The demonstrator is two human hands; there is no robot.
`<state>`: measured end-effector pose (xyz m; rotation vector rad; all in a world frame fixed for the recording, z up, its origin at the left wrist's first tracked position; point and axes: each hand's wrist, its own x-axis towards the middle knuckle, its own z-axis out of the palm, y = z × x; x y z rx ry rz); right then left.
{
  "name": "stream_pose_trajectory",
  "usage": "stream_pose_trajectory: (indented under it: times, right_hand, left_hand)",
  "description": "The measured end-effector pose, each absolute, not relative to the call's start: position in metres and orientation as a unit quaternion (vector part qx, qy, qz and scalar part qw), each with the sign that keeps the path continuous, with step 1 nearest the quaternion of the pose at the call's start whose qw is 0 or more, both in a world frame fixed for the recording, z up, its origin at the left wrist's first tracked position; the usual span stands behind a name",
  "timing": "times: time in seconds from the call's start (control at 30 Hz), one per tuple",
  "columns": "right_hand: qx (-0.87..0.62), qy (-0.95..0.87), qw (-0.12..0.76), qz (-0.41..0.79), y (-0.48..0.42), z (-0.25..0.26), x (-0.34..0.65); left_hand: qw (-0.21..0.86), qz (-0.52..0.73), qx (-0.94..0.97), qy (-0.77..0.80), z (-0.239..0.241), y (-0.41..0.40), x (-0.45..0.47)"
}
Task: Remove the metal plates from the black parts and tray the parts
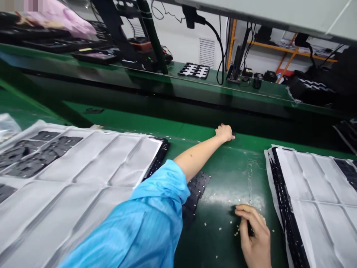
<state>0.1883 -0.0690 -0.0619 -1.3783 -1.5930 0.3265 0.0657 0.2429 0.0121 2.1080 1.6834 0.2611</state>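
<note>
My left hand (224,133), on an arm in a blue sleeve (150,208), reaches far forward over the green surface. Its fingers are curled, and a small dark bit shows at its right side; what it is I cannot make out. Below the forearm lies a black flat part (195,193) with small light dots, partly covered by the sleeve. My right hand (256,232) hovers low at the front, fingers bent and thumb apart, with nothing visible between them. Tiny beige pieces (237,233) are scattered on the bench (223,175) beside and under it.
On the left, a stack of white-lined trays (92,156) holds several black flat parts (47,154). Another tray stack (320,178) stands on the right. Beyond runs a dark recessed strip (189,100), then a shelf with a black-and-white tray (193,70) and hanging cables (220,44).
</note>
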Motion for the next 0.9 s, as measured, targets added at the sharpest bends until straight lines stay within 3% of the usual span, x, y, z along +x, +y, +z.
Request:
stream_pose_trajectory:
  times: [0.27,0.47,0.6,0.73,0.9]
  right_hand:
    - [-0.616,-0.597,0.485,0.17,-0.075,-0.052,0.174]
    - [-0.605,-0.507,0.575,0.214,-0.078,-0.035,0.183]
    - [-0.534,-0.416,0.627,0.387,-0.078,-0.029,0.179]
    - [-0.455,-0.381,0.612,0.523,-0.083,-0.021,0.173]
    - [-0.493,-0.401,0.632,0.444,-0.096,-0.014,0.174]
  left_hand:
    - [0.239,0.088,0.812,0.526,0.023,0.228,0.1]
    - [0.332,0.126,0.866,0.353,0.028,0.145,0.051]
    - [0.35,0.204,0.876,0.262,0.029,0.064,0.017]
    - [0.336,0.257,0.864,0.274,0.023,0.01,-0.001]
    - [0.39,0.273,0.804,0.356,0.024,-0.02,-0.008]
